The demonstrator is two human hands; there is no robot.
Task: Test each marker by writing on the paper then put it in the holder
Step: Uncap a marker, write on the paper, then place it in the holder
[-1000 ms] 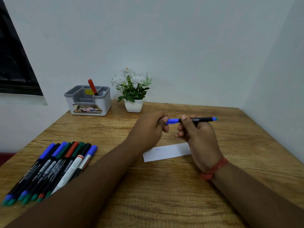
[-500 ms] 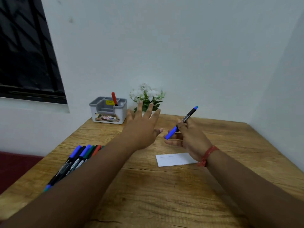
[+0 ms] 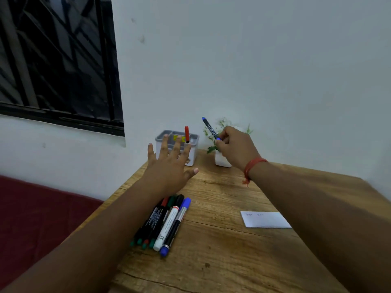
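Note:
My right hand (image 3: 237,149) grips a capped blue marker (image 3: 209,127), tilted up and to the left, just right of the grey holder (image 3: 193,153). A red marker (image 3: 186,134) stands upright in that holder at the table's far edge. My left hand (image 3: 169,166) hovers open, fingers spread, in front of the holder and hides part of it. Several markers (image 3: 167,225) lie in a row on the table beneath my left forearm. The white paper slip (image 3: 264,219) with faint writing lies to the right, partly under my right arm.
A small white pot of flowers (image 3: 222,159) stands right of the holder, partly behind my right hand. The wooden table (image 3: 211,261) meets the white wall at the back. A dark window is at upper left, and a red surface lies left of the table.
My right hand has carried the blue marker up and toward the holder, swinging its end leftward. My left hand let go of the marker, opened and reached forward. The view shifted left.

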